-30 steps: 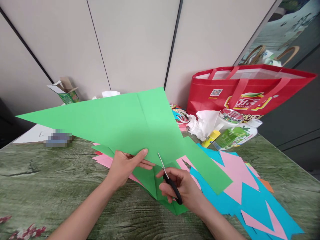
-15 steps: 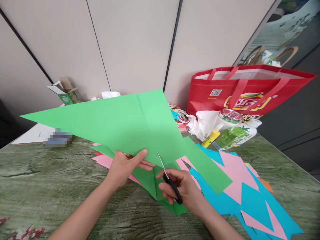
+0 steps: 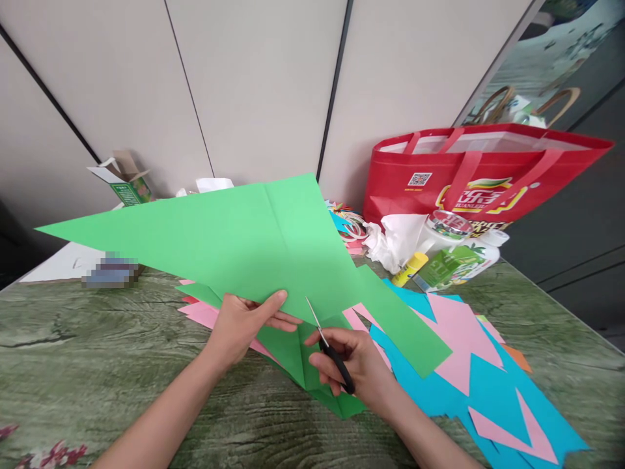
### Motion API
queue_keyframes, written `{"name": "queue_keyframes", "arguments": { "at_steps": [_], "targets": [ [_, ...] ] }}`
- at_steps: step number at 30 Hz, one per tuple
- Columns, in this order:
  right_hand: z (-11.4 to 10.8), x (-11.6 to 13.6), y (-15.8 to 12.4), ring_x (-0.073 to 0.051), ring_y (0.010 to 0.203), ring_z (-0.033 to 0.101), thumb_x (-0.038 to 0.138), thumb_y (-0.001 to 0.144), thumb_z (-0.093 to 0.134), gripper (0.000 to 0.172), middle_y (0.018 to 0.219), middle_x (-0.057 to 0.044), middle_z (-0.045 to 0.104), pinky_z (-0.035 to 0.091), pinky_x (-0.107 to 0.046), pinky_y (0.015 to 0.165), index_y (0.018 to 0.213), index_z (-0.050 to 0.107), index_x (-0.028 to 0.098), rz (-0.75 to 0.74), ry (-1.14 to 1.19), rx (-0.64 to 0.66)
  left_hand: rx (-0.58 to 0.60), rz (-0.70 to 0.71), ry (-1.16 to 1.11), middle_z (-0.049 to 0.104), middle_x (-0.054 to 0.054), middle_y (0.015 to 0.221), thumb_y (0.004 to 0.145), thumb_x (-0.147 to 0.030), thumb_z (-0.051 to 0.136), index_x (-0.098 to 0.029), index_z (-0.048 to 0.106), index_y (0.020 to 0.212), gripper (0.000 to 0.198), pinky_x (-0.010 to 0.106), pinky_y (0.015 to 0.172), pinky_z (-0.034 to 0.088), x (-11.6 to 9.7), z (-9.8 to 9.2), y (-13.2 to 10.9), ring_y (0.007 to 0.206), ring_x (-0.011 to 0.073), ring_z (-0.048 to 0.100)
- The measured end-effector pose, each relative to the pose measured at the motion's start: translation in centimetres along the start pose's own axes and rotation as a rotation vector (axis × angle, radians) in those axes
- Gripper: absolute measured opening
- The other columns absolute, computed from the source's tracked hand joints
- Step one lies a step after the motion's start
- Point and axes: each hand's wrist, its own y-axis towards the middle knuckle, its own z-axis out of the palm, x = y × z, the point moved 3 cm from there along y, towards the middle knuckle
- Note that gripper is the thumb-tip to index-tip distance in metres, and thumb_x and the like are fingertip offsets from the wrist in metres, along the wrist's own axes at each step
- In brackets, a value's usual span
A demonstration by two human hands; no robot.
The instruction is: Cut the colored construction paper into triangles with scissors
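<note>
A large, roughly triangular sheet of green paper [image 3: 209,241] is held up above the table, a crease running down its right half. My left hand [image 3: 249,322] pinches its lower edge, thumb on top and fingers underneath. In my right hand [image 3: 354,365] are black-handled scissors [image 3: 336,365], fingers in the handles. One silver blade lies over the green sheet at its lower edge; the other blade is hidden beneath the paper. Under both hands lies more folded green paper [image 3: 286,352], with pink paper [image 3: 202,314] showing at its left side.
To the right, blue paper [image 3: 424,384] and pink cut pieces [image 3: 466,332] overlap near a green strip [image 3: 413,332]. Behind them stand a yellow glue stick [image 3: 411,270], crumpled tissue [image 3: 398,238], white bottles and a red bag [image 3: 400,189]. A small open box [image 3: 127,185] sits back left.
The whole view has shifted very slightly. Both hands, the scissors and the green sheet keep almost the same position relative to each other.
</note>
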Motion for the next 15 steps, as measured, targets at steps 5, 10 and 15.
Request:
{"name": "queue_keyframes", "arguments": {
  "at_steps": [5,10,15],
  "targets": [
    [0.21,0.3,0.02,-0.007,0.042,0.046,0.032,0.063,0.071,0.031,0.053,0.004,0.055,0.036,-0.017,0.04,0.085,0.056,0.014,-0.032,0.048,0.01,0.01,-0.023,-0.019,0.071,0.0,0.062,0.064,-0.027,0.069,-0.016,0.064,0.073,0.015,0.032,0.048,0.055,0.12,0.16,-0.03,0.053,0.0255,0.067],
    [0.0,0.6,0.1,-0.008,0.054,0.046,0.025,0.056,0.076,0.031,0.061,0.003,0.055,0.037,-0.019,0.048,0.066,0.049,0.015,-0.08,0.056,-0.005,0.086,-0.084,0.034,0.071,0.001,0.055,0.067,-0.03,0.066,-0.016,0.065,0.068,0.014,0.028,0.048,0.054,0.75,0.71,-0.45,0.051,0.0234,0.067],
    [-0.03,0.74,-0.01,-0.009,0.053,0.045,0.032,0.058,0.074,0.032,0.061,0.003,0.053,0.035,-0.021,0.047,0.066,0.047,0.016,-0.076,0.061,0.008,0.077,-0.106,0.077,0.071,0.003,0.055,0.066,-0.033,0.066,-0.015,0.065,0.068,0.018,0.031,0.05,0.054,0.93,0.87,-0.62,0.053,0.0254,0.067]
  ]
}}
